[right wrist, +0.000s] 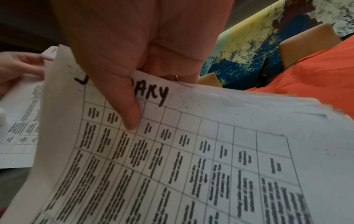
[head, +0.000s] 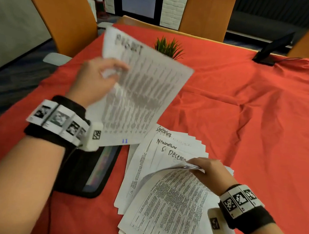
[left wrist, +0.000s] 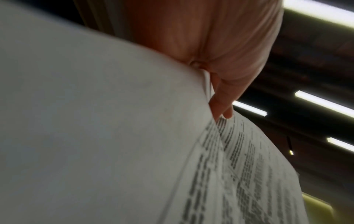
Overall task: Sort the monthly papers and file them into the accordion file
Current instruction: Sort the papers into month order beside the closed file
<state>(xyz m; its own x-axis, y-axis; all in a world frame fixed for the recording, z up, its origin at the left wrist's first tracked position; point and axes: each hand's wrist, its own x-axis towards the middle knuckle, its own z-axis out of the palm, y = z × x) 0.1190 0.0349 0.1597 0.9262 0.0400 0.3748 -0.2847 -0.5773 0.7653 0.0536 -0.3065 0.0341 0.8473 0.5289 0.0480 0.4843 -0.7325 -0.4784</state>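
Observation:
My left hand (head: 105,71) holds up a blurred printed sheet (head: 139,89) with a handwritten month heading, above the table's left part; in the left wrist view my fingers (left wrist: 222,104) pinch those papers (left wrist: 95,121). The black accordion file (head: 89,172) lies flat beneath that wrist. A fanned pile of monthly papers (head: 163,173) headed September, November and December lies at front centre. My right hand (head: 201,167) pinches the top edge of several sheets lifted from the pile; the right wrist view shows my thumb (right wrist: 126,106) pressed on a gridded sheet (right wrist: 191,151) whose heading ends "ARY".
A red cloth (head: 244,106) covers the table. A small green plant (head: 168,47) stands at the back behind the raised sheet. A black tablet stand (head: 271,50) with a cable sits at back right. Orange chairs (head: 206,11) ring the far side.

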